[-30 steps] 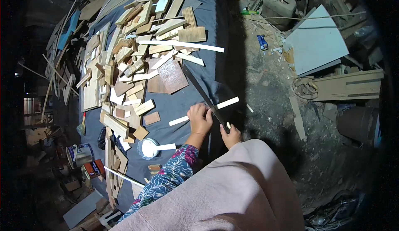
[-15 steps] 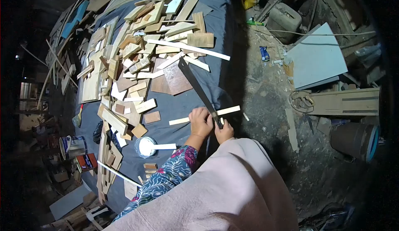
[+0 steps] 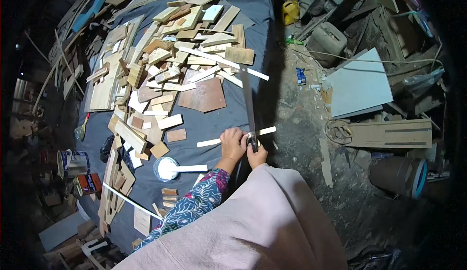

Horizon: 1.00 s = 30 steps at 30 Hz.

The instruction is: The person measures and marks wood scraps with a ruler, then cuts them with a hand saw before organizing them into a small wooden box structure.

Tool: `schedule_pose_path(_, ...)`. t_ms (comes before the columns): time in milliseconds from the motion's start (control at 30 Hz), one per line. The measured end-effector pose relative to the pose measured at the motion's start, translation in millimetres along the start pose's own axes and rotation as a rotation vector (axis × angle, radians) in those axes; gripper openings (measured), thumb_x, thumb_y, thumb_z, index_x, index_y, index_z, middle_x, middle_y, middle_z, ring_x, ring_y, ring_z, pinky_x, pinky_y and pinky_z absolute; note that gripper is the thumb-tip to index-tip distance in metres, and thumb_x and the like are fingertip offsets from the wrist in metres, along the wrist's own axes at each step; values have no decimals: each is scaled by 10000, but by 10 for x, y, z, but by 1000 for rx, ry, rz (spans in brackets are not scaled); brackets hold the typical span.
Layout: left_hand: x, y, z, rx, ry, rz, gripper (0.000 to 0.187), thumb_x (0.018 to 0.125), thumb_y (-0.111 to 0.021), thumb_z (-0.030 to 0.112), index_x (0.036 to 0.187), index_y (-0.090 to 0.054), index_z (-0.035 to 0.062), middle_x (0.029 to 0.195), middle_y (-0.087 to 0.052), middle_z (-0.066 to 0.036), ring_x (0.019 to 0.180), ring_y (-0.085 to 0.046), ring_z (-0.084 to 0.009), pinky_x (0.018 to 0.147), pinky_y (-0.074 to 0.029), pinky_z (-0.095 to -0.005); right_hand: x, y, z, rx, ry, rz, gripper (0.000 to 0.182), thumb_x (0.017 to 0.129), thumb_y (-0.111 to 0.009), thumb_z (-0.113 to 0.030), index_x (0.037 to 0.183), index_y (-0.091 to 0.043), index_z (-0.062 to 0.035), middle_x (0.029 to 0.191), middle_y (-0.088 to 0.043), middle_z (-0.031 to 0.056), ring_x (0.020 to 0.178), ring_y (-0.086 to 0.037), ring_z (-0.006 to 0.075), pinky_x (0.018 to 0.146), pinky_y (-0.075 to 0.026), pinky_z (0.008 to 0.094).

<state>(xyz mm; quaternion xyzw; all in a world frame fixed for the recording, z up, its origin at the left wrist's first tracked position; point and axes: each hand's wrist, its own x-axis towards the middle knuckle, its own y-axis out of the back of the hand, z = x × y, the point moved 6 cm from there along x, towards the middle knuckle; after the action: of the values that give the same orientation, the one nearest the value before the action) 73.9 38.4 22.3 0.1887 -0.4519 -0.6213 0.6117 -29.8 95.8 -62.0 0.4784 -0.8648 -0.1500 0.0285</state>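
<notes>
My left hand (image 3: pixel 233 144) is closed over a thin pale wood strip (image 3: pixel 267 130) and presses it down at the edge of the cloth-covered table. Both ends of the strip show, one sticking out past the table edge. Close beside it, my right hand (image 3: pixel 257 157) is wrapped around the dark handle of a hand saw (image 3: pixel 249 102). The saw's long blade points away from me and crosses the strip just right of my left fingers. Whether the teeth have cut into the wood is too small to tell.
A heap of wood offcuts (image 3: pixel 194 41) covers the far part of the table (image 3: pixel 204 119). A tub of white stuff (image 3: pixel 166 169) with a white stick across it stands to the left. Right of the table, the floor (image 3: pixel 301 119) holds a pale board (image 3: pixel 360 85) and a bucket (image 3: pixel 396 176).
The saw blade has swung from slanting left to pointing almost straight ahead. Both hands keep their hold, and the strip stays about where it was. The view has shifted slightly.
</notes>
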Motion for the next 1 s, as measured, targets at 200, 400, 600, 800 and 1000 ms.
schedule_pose_path(200, 8, 49, 77, -6, -30, -2, 105, 705, -574, 203, 734, -554, 104, 790, -507, -41, 800, -456, -238, 709, -307, -360, 8, 96, -140, -199, -23, -24, 214, 658, -598, -234, 712, -549, -33, 637, -560, 184, 644, -558, 359, 561, -442, 405)
schedule_pose_path(400, 23, 156, 226, 46, -96, -25, 169, 721, -552, 193, 853, -535, 90, 880, -521, -65, 841, -465, -244, 731, -317, -358, 73, 204, -361, -147, 25, -97, 208, 675, -589, -215, 716, -544, -16, 620, -557, 164, 594, -554, 308, 539, -426, 376)
schedule_pose_path(600, 65, 251, 263, -41, -116, 17, 232, 692, -564, 126, 913, -514, 74, 889, -516, -85, 835, -480, -256, 718, -369, -354, 133, 292, -596, -157, 91, -202, 249, 732, -588, -233, 759, -535, 9, 652, -563, 176, 592, -554, 310, 547, -419, 376)
schedule_pose_path(800, 273, 166, 386, 67, -208, 4, 259, 605, -551, 58, 860, -510, 68, 886, -498, -75, 860, -466, -262, 750, -360, -365, 234, 294, -709, -411, 104, -106, 386, 769, -505, -392, 833, -477, -13, 750, -553, 222, 709, -523, 402, 613, -397, 468)
schedule_pose_path(1000, 374, 161, 498, 99, -274, -69, 252, 650, -535, 100, 902, -535, 115, 849, -500, -39, 796, -469, -223, 677, -349, -342, 371, 431, -713, -109, 36, -101, 347, 751, -576, -304, 746, -533, 40, 682, -562, 221, 669, -550, 378, 580, -415, 406)
